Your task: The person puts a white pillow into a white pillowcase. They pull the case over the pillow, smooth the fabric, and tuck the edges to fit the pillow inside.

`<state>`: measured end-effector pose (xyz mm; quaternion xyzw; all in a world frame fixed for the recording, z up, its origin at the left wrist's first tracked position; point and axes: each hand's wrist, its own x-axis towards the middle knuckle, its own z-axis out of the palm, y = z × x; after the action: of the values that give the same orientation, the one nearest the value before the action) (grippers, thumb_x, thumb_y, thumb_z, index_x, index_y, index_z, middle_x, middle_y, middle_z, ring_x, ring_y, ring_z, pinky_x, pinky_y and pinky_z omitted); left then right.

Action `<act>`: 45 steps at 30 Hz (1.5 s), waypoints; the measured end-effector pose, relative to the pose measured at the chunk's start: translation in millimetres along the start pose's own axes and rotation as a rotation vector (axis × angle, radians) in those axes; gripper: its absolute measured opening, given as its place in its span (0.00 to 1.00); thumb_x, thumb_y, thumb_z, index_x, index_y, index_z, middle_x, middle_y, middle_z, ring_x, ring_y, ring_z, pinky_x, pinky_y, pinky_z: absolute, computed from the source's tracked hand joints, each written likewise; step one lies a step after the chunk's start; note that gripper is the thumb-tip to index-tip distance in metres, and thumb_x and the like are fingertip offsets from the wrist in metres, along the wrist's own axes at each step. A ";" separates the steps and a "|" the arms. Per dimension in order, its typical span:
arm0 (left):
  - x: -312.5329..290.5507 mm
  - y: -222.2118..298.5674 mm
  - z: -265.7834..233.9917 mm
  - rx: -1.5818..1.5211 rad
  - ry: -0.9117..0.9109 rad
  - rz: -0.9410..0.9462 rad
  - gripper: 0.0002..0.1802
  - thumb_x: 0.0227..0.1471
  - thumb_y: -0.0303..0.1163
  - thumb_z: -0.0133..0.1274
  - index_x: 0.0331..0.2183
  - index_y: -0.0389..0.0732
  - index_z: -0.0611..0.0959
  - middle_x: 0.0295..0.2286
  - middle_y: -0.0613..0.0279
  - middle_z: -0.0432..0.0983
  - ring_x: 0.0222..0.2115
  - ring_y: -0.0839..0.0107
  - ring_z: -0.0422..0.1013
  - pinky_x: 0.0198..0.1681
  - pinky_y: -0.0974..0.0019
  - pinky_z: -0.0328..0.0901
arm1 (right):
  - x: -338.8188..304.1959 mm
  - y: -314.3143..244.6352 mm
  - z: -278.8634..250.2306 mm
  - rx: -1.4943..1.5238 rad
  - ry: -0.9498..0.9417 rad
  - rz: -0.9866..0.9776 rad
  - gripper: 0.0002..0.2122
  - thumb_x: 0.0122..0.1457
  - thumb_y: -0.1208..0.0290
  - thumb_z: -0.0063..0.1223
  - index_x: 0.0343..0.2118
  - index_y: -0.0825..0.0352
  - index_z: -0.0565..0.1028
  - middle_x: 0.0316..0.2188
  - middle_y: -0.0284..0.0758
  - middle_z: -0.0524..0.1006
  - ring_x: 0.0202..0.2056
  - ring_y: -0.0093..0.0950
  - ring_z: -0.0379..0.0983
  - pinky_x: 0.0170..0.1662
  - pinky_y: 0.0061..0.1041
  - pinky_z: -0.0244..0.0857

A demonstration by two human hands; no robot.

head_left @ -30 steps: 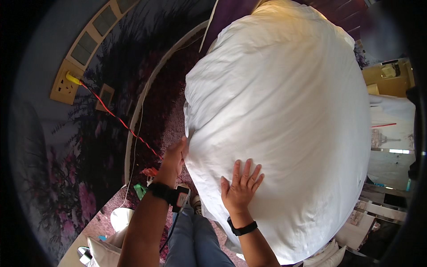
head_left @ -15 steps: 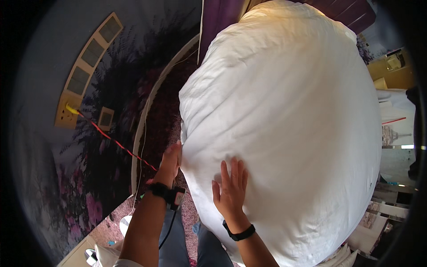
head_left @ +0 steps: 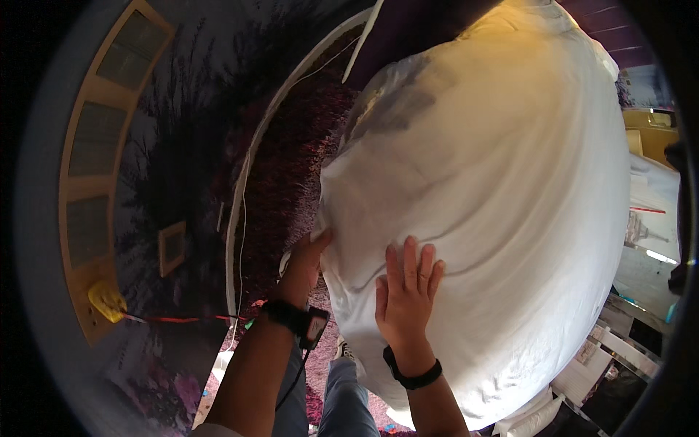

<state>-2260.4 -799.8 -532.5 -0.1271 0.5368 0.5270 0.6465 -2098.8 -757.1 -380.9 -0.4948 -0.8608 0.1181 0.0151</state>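
Observation:
A large white bed sheet (head_left: 495, 182) covers the bed in front of me, with creases fanning out from its left edge. At that edge my left hand (head_left: 307, 256) is closed on the sheet, its fingers partly hidden on the far side. My right hand (head_left: 408, 295) lies flat on the sheet a little to the right, fingers stretched out and spread. Toward the far left corner, the sheet looks thin or shaded over a greyish, yellow-flecked surface (head_left: 375, 109).
A pink-purple carpet (head_left: 291, 167) runs between the bed and the flowered wall at left. A socket panel (head_left: 95, 175) on that wall has a yellow plug (head_left: 107, 301) with a red cord. A dark purple headboard (head_left: 429, 22) rises at the far end. White pillows (head_left: 535, 419) lie near right.
The view has shifted left and my hands appear further right. Deeper folds now cross the sheet, and its far left corner has drawn back. My left hand keeps its hold at the edge.

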 end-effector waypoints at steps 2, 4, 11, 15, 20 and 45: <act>-8.4 6.1 -7.5 0.100 0.205 0.157 0.22 0.56 0.42 0.59 0.45 0.36 0.80 0.34 0.64 0.78 0.34 0.73 0.72 0.37 0.65 0.67 | 7.5 -1.6 -4.6 -0.015 -0.051 0.016 0.25 0.59 0.69 0.50 0.60 0.63 0.66 0.67 0.41 0.55 0.69 0.46 0.43 0.67 0.52 0.34; -7.7 14.5 -11.0 0.121 0.392 0.276 0.19 0.56 0.41 0.58 0.42 0.36 0.81 0.29 0.68 0.77 0.29 0.76 0.69 0.32 0.67 0.65 | 16.8 -4.6 -10.8 -0.015 -0.080 0.011 0.25 0.58 0.71 0.50 0.61 0.63 0.66 0.67 0.40 0.56 0.68 0.44 0.47 0.67 0.50 0.37; 14.8 33.6 -7.2 -0.030 0.214 0.166 0.20 0.58 0.44 0.56 0.43 0.37 0.81 0.33 0.68 0.76 0.33 0.78 0.69 0.37 0.68 0.63 | 81.0 11.9 -45.9 0.052 0.110 -0.005 0.23 0.56 0.80 0.49 0.57 0.70 0.67 0.62 0.48 0.63 0.64 0.46 0.57 0.65 0.48 0.48; 47.2 50.6 4.5 0.029 0.029 0.065 0.25 0.57 0.50 0.55 0.49 0.42 0.78 0.37 0.67 0.75 0.37 0.75 0.69 0.43 0.69 0.62 | 110.8 36.3 -55.1 -0.017 0.234 0.007 0.19 0.58 0.81 0.48 0.54 0.70 0.71 0.59 0.44 0.67 0.60 0.42 0.63 0.61 0.41 0.55; 67.6 72.8 34.4 0.359 0.192 0.090 0.33 0.57 0.52 0.54 0.56 0.41 0.71 0.48 0.60 0.70 0.48 0.70 0.66 0.51 0.63 0.60 | 138.1 52.2 -57.3 -0.048 0.231 -0.022 0.21 0.56 0.80 0.52 0.54 0.64 0.72 0.58 0.38 0.69 0.53 0.37 0.68 0.55 0.38 0.60; 67.1 194.7 70.3 0.927 -0.190 0.058 0.31 0.44 0.35 0.68 0.51 0.39 0.77 0.48 0.58 0.75 0.46 0.71 0.71 0.47 0.64 0.67 | 243.0 76.4 -66.1 -0.129 0.192 -0.122 0.09 0.48 0.76 0.51 0.34 0.63 0.77 0.38 0.28 0.76 0.36 0.28 0.70 0.38 0.26 0.62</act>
<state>-2389.1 -631.6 -482.4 0.2388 0.6571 0.2592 0.6663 -2148.4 -499.8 -355.4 -0.4504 -0.8898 0.0132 0.0729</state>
